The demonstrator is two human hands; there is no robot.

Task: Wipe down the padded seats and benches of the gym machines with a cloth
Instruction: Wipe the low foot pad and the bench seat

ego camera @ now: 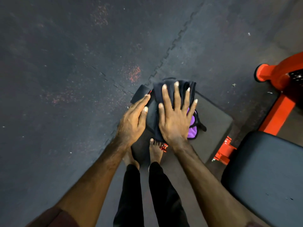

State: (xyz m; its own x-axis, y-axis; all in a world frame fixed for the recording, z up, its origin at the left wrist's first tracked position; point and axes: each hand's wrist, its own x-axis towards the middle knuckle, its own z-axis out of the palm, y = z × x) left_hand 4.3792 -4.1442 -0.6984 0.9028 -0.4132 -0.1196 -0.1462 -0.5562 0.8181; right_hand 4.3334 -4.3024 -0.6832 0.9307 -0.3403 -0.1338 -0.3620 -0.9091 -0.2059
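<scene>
Both forearms reach down over a small black pad (151,112), the landmark. Right of it stands a larger black seat (265,174). On the pad, the right hand (174,118) presses the dark cloth (170,89) with straight, spread fingers; the left hand (133,120) lies flat along its left edge. Wiping looks underway; next comes a firm sweep across the pad.

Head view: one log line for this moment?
right hand: flat on dark cloth | left hand: flat on small pad | black bench: untouched
</scene>
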